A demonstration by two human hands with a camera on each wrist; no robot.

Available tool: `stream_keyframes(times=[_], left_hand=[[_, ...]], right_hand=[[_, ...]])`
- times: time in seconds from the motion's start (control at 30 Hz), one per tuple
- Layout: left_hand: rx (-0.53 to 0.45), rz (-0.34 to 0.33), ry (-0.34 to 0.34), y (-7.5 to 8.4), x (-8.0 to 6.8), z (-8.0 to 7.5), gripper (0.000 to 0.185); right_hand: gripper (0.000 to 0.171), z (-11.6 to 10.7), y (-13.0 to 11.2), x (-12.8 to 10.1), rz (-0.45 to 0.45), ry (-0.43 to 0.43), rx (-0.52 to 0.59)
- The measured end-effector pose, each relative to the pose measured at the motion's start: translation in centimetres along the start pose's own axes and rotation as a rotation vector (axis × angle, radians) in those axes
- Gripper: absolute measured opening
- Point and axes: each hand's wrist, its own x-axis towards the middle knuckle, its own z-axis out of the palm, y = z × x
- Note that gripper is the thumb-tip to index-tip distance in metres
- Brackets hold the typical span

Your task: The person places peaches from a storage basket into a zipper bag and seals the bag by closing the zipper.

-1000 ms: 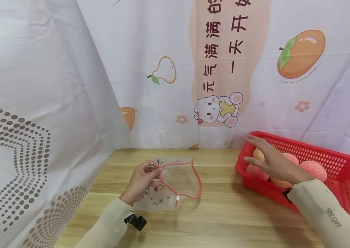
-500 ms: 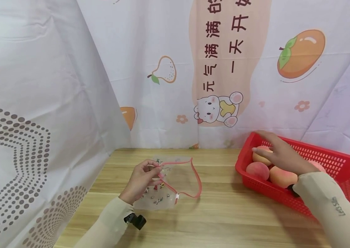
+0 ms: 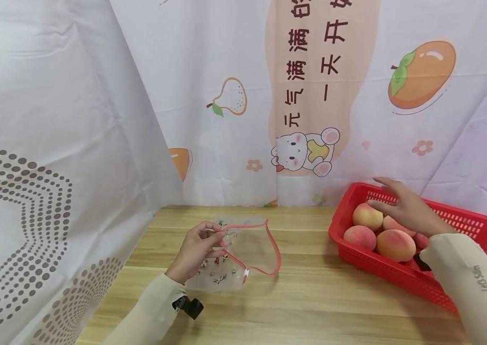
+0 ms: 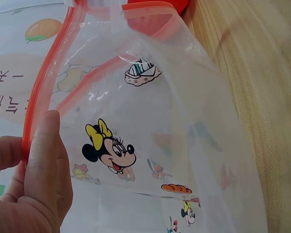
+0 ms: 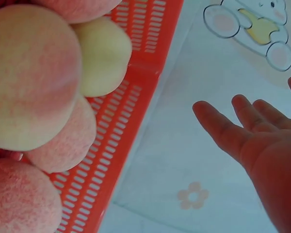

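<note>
My left hand (image 3: 199,249) pinches the red-edged mouth of a clear zip bag (image 3: 254,251) printed with cartoon figures. The bag's mouth gapes toward the right, and its white slider (image 3: 246,272) sits at the near corner. In the left wrist view, thumb and fingers grip the red zip strip (image 4: 34,104). Over the red basket (image 3: 334,230) hovers my right hand (image 3: 411,208), fingers spread and holding nothing. Below it lie several peaches, among them a yellowish one (image 3: 367,216), a pink one (image 3: 359,237) and an orange-pink one (image 3: 396,245). The right wrist view shows a rough pink peach (image 5: 22,196) too.
The basket stands at the right of the wooden table (image 3: 295,306), close to the printed curtain (image 3: 226,143) behind. Another curtain (image 3: 53,120) hangs along the left side. A black wrist camera (image 3: 189,306) is strapped to the left sleeve.
My right hand has moved to the right above the basket, uncovering the peaches at its left end. The left hand and the bag have stayed in place.
</note>
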Motion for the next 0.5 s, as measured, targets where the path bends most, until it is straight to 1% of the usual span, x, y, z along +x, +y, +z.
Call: stream_keyframes(times=[0.13, 0.3, 0.5], left_hand=[[-0.002, -0.002, -0.002, 0.0, 0.0, -0.1, 0.011], [-0.010, 0.000, -0.005, 0.0, -0.1, -0.2, 0.010], [-0.020, -0.001, -0.003, 0.0, -0.1, -0.2, 0.009]], right_hand=[[0.088, -0.5, 0.8, 0.1, 0.014, -0.001, -0.001], [0.093, -1.4, 2.2, 0.1, 0.055, -0.014, 0.009], [0.092, -2.2, 3.8, 0.0, 0.052, -0.005, 0.013]])
